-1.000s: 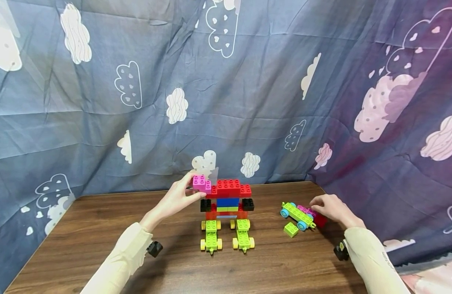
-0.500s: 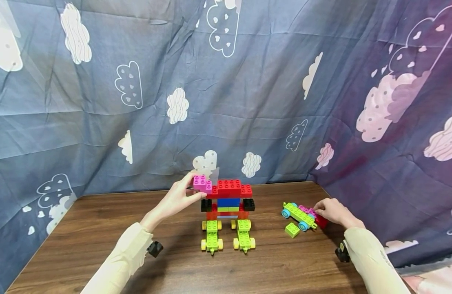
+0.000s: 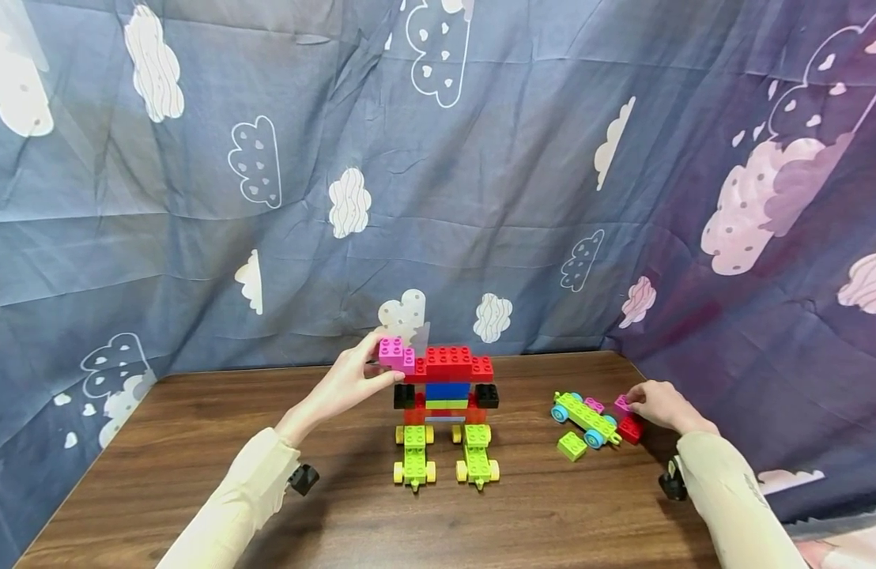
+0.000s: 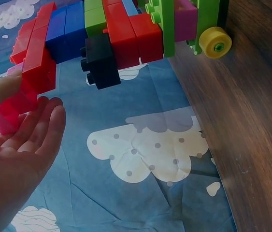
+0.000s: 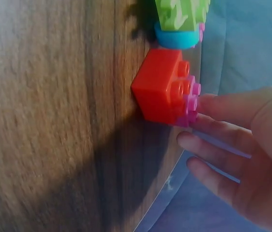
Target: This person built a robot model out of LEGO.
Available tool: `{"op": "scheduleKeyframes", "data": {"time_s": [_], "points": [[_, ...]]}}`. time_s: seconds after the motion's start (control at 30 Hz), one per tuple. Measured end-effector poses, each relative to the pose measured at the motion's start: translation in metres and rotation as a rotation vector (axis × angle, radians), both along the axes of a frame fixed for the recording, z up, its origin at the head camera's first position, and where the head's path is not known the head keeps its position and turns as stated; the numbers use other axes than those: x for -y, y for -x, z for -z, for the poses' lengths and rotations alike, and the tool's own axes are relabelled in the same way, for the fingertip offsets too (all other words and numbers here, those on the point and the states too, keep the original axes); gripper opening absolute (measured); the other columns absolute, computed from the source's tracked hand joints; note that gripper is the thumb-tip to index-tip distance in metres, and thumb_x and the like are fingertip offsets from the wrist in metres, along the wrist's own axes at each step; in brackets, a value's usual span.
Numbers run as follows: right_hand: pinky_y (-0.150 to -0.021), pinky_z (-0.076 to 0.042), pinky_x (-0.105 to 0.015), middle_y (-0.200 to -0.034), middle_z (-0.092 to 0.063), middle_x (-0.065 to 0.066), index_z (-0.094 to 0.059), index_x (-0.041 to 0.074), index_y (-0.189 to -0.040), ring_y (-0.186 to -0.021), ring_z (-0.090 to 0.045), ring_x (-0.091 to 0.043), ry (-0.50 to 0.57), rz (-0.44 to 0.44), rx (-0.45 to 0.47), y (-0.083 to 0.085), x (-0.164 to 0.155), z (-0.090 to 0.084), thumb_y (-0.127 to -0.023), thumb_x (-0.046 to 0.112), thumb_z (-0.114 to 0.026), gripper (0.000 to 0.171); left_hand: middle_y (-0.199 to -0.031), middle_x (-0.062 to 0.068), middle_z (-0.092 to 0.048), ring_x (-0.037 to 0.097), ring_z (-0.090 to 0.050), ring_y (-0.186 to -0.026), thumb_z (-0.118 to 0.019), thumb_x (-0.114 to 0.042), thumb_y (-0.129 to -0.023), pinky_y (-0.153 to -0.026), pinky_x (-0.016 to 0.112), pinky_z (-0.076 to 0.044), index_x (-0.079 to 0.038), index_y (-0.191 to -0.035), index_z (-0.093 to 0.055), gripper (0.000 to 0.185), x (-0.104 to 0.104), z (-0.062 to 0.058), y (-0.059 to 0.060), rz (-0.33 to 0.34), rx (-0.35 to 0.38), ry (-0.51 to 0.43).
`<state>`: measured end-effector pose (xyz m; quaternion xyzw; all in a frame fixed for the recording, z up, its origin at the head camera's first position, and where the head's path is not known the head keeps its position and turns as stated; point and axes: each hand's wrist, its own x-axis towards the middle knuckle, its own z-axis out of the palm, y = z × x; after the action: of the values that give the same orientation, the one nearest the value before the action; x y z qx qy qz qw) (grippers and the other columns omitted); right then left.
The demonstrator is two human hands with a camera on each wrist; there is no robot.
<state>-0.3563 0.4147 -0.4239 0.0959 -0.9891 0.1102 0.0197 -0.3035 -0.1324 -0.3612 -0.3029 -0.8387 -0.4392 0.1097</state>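
Nearest me on the table point(image 3: 196, 490): two green wheeled feet point(image 3: 445, 462) of the brick figure point(image 3: 445, 395), standing mid-table. Right of it, toward the right edge, a loose green brick point(image 3: 571, 446), then a green car point(image 3: 583, 417) with blue wheels, then a red brick point(image 3: 630, 429) just beside the car's end.

My right hand point(image 3: 662, 405) is at the far right edge, fingers pinching a small pink brick point(image 3: 622, 405) that sits against the red one. The head view shows only a bit of pink; the right wrist view shows the pink brick point(image 5: 190, 104) pressed to the studded side of the red brick point(image 5: 162, 87), my fingertips point(image 5: 193, 140) on it, and the car's blue wheel point(image 5: 177, 38) just past it.

My left hand point(image 3: 353, 383) grips the pink block point(image 3: 395, 354) on the figure's top left corner, thumb under, fingers behind. The left wrist view shows the figure point(image 4: 102, 43) from below: black brick, red and blue layers, one yellow wheel point(image 4: 215, 42); the pink block point(image 4: 7, 113) is half hidden behind my fingers point(image 4: 34, 130).

Behind everything hangs the cloud-print cloth point(image 3: 438, 174).
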Motion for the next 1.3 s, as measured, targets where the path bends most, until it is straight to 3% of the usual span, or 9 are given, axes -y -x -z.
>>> {"op": "scheduleKeyframes", "data": {"time_s": [0.23,0.63,0.9,1.13,1.3], "points": [[-0.074,-0.053,-0.054,-0.084,-0.071,-0.019,-0.071,-0.003,-0.088,-0.075,-0.062,-0.030,0.020,0.062,0.004,-0.006,-0.015,-0.002,-0.080,0.012,-0.073,0.017,-0.123,0.013,-0.065,0.028,-0.067,-0.106,-0.076,-0.018,-0.088,-0.091,0.049,-0.057,-0.010,-0.140,-0.043,0.062,-0.003,0.000,-0.001,0.006,-0.012,0.012],[-0.060,-0.042,-0.035,-0.073,-0.059,-0.007,-0.063,0.005,-0.080,-0.068,-0.052,-0.022,0.045,0.132,0.017,-0.013,-0.030,0.003,-0.076,0.011,-0.078,0.017,-0.120,0.010,-0.064,0.024,-0.066,-0.105,-0.075,-0.016,-0.088,-0.091,0.042,-0.058,-0.008,-0.138,-0.045,0.060,-0.005,0.000,-0.002,0.021,-0.023,0.020],[-0.060,-0.042,-0.034,-0.073,-0.059,-0.007,-0.061,0.004,-0.081,-0.067,-0.052,-0.021,0.053,0.085,-0.076,-0.014,-0.026,0.001,-0.075,0.012,-0.078,0.020,-0.120,0.010,-0.066,0.025,-0.066,-0.105,-0.075,-0.019,-0.088,-0.091,0.044,-0.058,-0.009,-0.138,-0.045,0.060,-0.004,-0.001,-0.002,0.020,-0.005,0.019],[-0.068,-0.054,-0.049,-0.081,-0.067,-0.018,-0.063,-0.006,-0.094,-0.072,-0.060,-0.028,0.073,0.022,-0.159,-0.012,-0.009,-0.015,-0.076,0.010,-0.078,0.029,-0.117,0.010,-0.066,0.023,-0.067,-0.105,-0.076,-0.018,-0.087,-0.092,0.043,-0.057,-0.011,-0.135,-0.046,0.057,0.000,-0.001,0.000,0.010,-0.035,0.020],[-0.076,-0.055,-0.053,-0.085,-0.071,-0.018,-0.067,-0.007,-0.097,-0.075,-0.065,-0.028,0.055,-0.046,-0.198,-0.012,0.011,-0.028,-0.077,0.013,-0.078,0.030,-0.118,0.009,-0.065,0.023,-0.066,-0.105,-0.076,-0.019,-0.087,-0.092,0.041,-0.057,-0.012,-0.135,-0.046,0.057,0.002,-0.001,0.000,0.007,-0.019,0.020]]}}
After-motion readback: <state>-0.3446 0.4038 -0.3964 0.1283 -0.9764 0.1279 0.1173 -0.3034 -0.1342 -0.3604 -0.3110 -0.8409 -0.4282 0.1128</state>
